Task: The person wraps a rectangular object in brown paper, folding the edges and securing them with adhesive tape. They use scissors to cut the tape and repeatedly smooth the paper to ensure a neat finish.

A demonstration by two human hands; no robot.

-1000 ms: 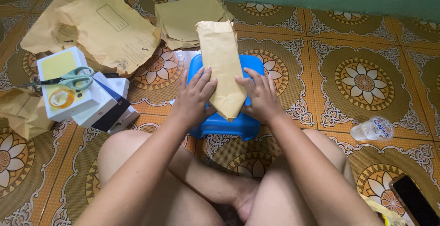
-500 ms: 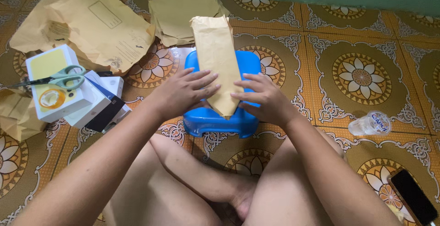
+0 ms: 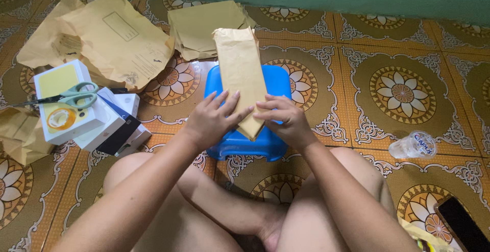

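Left hand (image 3: pixel 208 120): fingers pressed flat on brown paper packet (image 3: pixel 240 73).
Right hand (image 3: pixel 284 120): fingers curled, pinching packet's edge.
Support: blue stool (image 3: pixel 278 81).

A patterned orange tile floor (image 3: pixel 408 42) is seen, on which a blue plastic stool (image 3: pixel 247 142) is set at the middle. Brown paper envelopes (image 3: pixel 117 37) are spread at the far left, white boxes (image 3: pixel 97 124) beside them; a clear plastic cup (image 3: pixel 414 145) and a dark phone (image 3: pixel 462 224) are laid at right
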